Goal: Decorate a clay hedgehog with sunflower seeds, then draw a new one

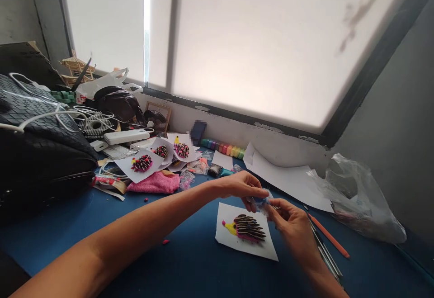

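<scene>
My left hand point(244, 187) and my right hand point(294, 224) meet over the blue table, both with fingers closed on a small clear plastic wrapper point(260, 201) that has something blue in it. Just below them lies a white paper card point(222, 238). On it is a hedgehog figure point(250, 229) with a yellow face, a pink nose and underside, and dark striped seed-like spines with small blue bits among them. My fingers partly cover the card's upper edge.
Similar hedgehog cards point(141, 164) lie at the left by a pink cloth point(154, 182). Coloured clay pots point(225, 149) line the wall. To the right are an orange stick point(328, 235), thin metal tools point(326, 253) and a plastic bag point(369, 212). A black bag point(44, 153) stands left.
</scene>
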### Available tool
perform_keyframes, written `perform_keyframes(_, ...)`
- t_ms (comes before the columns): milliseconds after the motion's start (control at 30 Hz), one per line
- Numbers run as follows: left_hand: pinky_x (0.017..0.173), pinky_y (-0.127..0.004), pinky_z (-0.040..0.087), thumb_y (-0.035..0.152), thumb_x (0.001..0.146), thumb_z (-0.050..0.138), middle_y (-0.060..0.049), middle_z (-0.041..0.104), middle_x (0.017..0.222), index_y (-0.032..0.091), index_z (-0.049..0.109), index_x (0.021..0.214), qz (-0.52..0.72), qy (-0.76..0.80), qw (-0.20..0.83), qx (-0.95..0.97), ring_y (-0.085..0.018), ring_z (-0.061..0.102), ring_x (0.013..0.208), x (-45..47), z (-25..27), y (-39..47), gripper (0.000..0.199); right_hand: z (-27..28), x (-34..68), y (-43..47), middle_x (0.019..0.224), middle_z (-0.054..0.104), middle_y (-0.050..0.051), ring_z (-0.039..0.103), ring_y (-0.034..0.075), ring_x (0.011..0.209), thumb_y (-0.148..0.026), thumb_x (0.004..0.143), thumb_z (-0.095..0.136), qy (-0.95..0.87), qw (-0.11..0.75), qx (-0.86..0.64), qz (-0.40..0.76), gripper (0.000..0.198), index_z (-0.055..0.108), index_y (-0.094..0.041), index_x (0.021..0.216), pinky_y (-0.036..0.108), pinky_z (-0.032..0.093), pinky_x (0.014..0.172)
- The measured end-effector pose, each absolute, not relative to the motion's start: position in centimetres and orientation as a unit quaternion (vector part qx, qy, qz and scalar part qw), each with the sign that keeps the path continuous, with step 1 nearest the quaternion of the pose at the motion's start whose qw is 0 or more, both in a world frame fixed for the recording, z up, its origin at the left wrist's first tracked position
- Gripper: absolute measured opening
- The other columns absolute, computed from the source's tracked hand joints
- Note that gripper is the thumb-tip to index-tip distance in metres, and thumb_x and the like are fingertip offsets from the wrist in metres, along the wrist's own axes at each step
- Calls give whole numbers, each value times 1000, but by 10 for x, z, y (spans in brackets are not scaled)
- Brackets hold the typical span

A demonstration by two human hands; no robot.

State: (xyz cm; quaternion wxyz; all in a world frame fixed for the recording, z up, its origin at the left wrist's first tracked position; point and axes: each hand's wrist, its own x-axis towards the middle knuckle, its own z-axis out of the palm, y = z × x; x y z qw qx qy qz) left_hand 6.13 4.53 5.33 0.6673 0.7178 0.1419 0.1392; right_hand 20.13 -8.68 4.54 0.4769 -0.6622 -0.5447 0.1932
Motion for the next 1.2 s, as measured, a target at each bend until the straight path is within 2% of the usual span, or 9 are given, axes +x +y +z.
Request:
perform_keyframes(167, 64, -33, 57, 58, 47, 87, -1, 66, 63, 11, 59, 78, 156, 158, 682, 697, -15, 66, 56, 65, 48, 42, 62, 47, 194, -89, 76, 70, 8, 62, 23, 69, -63, 67, 70, -567, 475, -649, 177, 43, 74, -21, 71, 33, 47, 62)
perform_keyframes(333, 65, -34, 57, 50, 46, 91, -2, 67, 63, 12, 59, 80, 159, 145, 705, 676, -16, 67, 56, 67, 46, 44, 61, 46, 195, -87, 83, 72, 10, 66, 26, 74, -60, 67, 69, -567, 484, -648, 153, 39, 73, -21, 66, 35, 50, 65)
perform_keyframes(467, 65, -34, 57, 37, 53, 91, 0, 65, 62, 12, 59, 80, 170, 159, 698, 677, -16, 67, 57, 69, 45, 45, 50, 43, 199, -85, 92, 73, 13, 66, 30, 83, -58, 65, 71, -562, 493, -653, 122, 36, 75, -22, 66, 39, 51, 71)
perform_keyframes(600, 63, -32, 56, 23, 61, 86, 2, 64, 62, 11, 58, 80, 178, 188, 675, 691, -14, 65, 55, 71, 43, 41, 35, 44, 198, -86, 93, 74, 12, 66, 31, 87, -57, 63, 73, -566, 492, -651, 118, 34, 76, -23, 66, 39, 50, 73)
perform_keyframes(800, 56, -25, 52, 4, 71, 70, 4, 59, 60, 11, 56, 77, 217, 243, 619, 715, -8, 58, 50, 74, 48, 36, 16, 50, 196, -86, 68, 71, 8, 63, 23, 63, -58, 61, 75, -523, 517, -658, 164, 38, 72, -20, 67, 35, 49, 60)
perform_keyframes(933, 56, -23, 51, 11, 77, 67, 2, 60, 66, 11, 58, 82, 249, 277, 569, 734, -8, 58, 55, 69, 50, 45, 10, 55, 205, -84, 76, 70, 7, 61, 19, 65, -65, 64, 71, -464, 575, -651, 174, 51, 72, -18, 84, 30, 50, 56)
perform_keyframes(1067, 69, -29, 53, 23, 83, 64, -4, 64, 83, 12, 64, 86, 292, 319, 490, 757, -14, 63, 72, 58, 42, 62, 12, 57, 209, -83, 93, 73, 10, 64, 19, 71, -67, 58, 74, -432, 600, -635, 221, 57, 72, -18, 88, 28, 51, 54)
perform_keyframes(1133, 86, -35, 51, 21, 81, 64, -8, 66, 91, 12, 67, 80, 311, 340, 443, 769, -21, 64, 91, 52, 35, 69, 10, 57, 208, -83, 92, 74, 10, 63, 18, 67, -64, 55, 77, -426, 600, -630, 250, 59, 73, -19, 92, 28, 50, 51)
perform_keyframes(1200, 103, -41, 41, 14, 77, 64, -11, 65, 104, 12, 69, 78, 329, 353, 406, 776, -28, 57, 112, 48, 30, 74, 6, 56, 206, -83, 87, 74, 9, 61, 16, 63, -61, 51, 81, -421, 598, -626, 270, 59, 73, -19, 92, 27, 48, 50)
